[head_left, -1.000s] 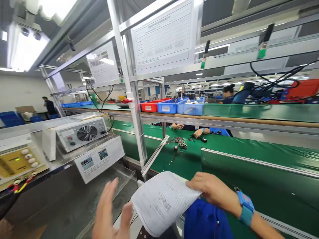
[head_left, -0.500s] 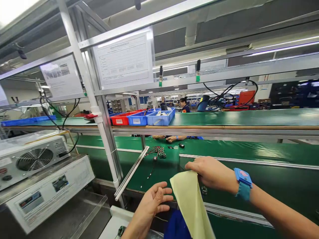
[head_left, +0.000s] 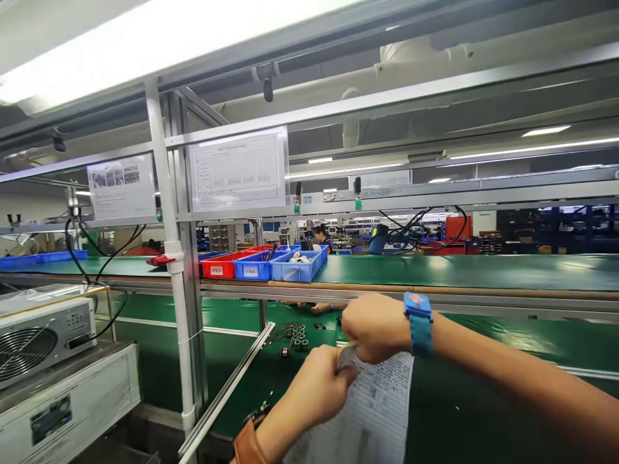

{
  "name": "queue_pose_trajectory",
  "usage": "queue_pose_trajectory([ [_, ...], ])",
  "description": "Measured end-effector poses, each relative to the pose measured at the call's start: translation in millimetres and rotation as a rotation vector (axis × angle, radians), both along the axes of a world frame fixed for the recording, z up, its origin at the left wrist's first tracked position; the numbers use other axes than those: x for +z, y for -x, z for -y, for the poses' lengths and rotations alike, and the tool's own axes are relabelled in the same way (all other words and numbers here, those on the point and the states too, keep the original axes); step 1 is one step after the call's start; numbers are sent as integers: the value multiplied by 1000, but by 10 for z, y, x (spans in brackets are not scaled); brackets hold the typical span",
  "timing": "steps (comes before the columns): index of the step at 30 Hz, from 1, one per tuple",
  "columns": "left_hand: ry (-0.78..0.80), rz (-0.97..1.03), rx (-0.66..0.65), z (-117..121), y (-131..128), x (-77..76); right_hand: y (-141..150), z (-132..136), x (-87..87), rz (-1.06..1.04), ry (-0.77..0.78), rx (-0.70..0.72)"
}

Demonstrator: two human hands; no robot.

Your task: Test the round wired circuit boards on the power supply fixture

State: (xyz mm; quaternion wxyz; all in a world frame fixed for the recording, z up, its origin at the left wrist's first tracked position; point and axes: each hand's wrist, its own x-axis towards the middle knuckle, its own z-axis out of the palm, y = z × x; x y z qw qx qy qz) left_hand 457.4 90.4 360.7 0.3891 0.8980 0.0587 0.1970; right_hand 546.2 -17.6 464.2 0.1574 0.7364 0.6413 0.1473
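Note:
Both hands grip a printed sheet of paper [head_left: 377, 406] by its upper edge, and it hangs down in front of the green bench. My left hand [head_left: 316, 381] pinches the corner with its thumb across the page. Just above and to the right, my right hand [head_left: 374, 327] is closed on the same edge in a fist, its fingertips turned away from view. A blue wristband [head_left: 418, 322] is on the right wrist, and a brown strap [head_left: 249, 443] on the left. Part of the page is hidden behind the left hand and forearm.
Small wired parts [head_left: 294, 338] lie on the green work surface [head_left: 232, 351]; another person's hand [head_left: 322, 308] is behind them. Red [head_left: 217, 265] and blue bins [head_left: 254, 267] stand on the shelf. A white post [head_left: 174, 309] and fan-cooled unit [head_left: 48, 345] are left.
My left hand has gone from open beside the paper to gripping its upper edge. The right hand has raised the paper, and its printed side shows. The view has turned right and tilted up.

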Motion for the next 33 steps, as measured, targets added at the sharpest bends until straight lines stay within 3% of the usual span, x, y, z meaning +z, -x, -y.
queue_pose_trajectory([
  [2,-12,43,-9,-104,-62,163,-38,87,397,-121,-94,137],
  [4,66,109,-25,-220,-106,349,-160,150,847,-230,-366,256],
  [6,213,188,-51,-332,-151,541,-378,156,1296,-245,-753,251],
  [8,360,278,-85,-433,-211,713,-667,97,1667,-257,-1009,158],
  [11,472,423,-142,-557,-332,908,-1102,-54,1959,-488,-977,93],
  [15,527,503,-209,-667,-510,1074,-1397,-219,1948,-876,-822,138],
  [18,538,527,-193,-714,-639,1162,-1405,-267,1913,-1004,-841,167],
  [24,557,532,-139,-754,-847,1265,-1278,-265,2010,-1022,-1080,353],
  [30,583,549,-149,-791,-964,1321,-1106,-387,1882,-930,-1075,306],
  [33,560,535,-147,-795,-1025,1359,-1043,-395,1836,-858,-984,235],
])
